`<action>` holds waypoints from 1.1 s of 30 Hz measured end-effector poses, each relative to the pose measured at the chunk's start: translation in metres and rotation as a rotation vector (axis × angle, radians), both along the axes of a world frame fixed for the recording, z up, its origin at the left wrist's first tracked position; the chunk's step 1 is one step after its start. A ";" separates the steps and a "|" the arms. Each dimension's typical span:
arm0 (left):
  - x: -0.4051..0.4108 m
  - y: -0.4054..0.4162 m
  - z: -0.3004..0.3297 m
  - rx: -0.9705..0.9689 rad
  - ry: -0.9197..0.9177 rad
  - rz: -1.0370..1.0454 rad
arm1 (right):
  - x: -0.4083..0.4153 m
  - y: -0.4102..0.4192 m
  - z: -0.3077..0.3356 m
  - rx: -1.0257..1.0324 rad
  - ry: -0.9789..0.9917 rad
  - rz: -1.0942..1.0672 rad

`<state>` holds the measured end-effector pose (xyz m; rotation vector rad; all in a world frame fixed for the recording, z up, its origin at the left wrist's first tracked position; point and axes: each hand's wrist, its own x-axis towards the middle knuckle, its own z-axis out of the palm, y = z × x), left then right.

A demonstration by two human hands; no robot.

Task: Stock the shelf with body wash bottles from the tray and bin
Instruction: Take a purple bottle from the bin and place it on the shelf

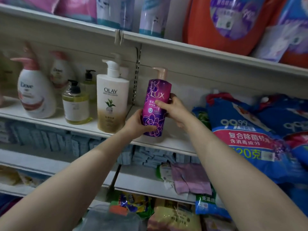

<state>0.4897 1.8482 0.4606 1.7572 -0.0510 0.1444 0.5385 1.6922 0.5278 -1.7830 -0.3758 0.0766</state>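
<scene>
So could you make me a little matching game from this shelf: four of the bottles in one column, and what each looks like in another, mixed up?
Things:
1. Lux bottle
2. Olay bottle
3. Dove bottle
4. small clear bottle

Descriptions:
A. white body, pink pump, far left of the shelf
B. yellowish liquid, black pump
C. purple with flowers, gripped by the left hand and right hand
D. white fading to gold, white pump, standing just left of the held bottle

Pairs: 1-C, 2-D, 3-A, 4-B

Dim, even light; soft blur and wide-angle bending toward edges.
</scene>
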 end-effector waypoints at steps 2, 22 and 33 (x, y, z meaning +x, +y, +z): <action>0.017 0.000 -0.003 0.018 -0.001 0.036 | 0.014 0.004 -0.003 -0.005 -0.018 -0.001; 0.132 -0.002 -0.036 0.084 -0.210 0.244 | 0.122 0.032 -0.037 0.141 0.001 0.034; 0.165 -0.002 -0.039 0.101 -0.207 0.311 | 0.160 0.038 -0.042 0.133 -0.018 0.008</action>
